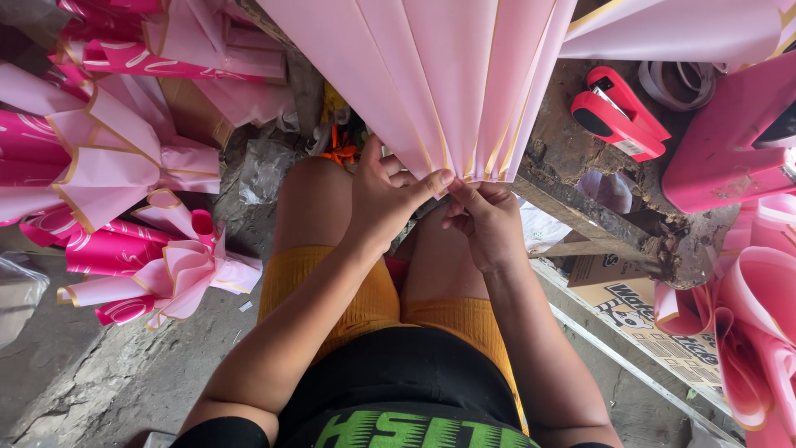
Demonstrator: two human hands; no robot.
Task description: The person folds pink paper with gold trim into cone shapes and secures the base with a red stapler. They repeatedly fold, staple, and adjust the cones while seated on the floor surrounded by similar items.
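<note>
Together, both hands pinch the gathered near edge of a pale pink pleated wrapping sheet with thin gold borders (pixel 431 75), which fans out toward the far side, above the person's bare knees. The left hand (pixel 385 195) presses thumb against fingers on the folds; the right hand (pixel 489 220) grips the same bunched point from just beside it, fingertips touching the paper. To the right, a rough wooden worktop (pixel 580 166) carries a red stapler (pixel 618 112) and a roll of clear tape (pixel 680 83) farther back. On the left, finished pink paper fans with gold trim (pixel 108 149) lie heaped on the grey concrete floor (pixel 108 373). More curled pink sheets (pixel 746 323) sit at the right edge, over a brown cardboard box (pixel 638 315).
</note>
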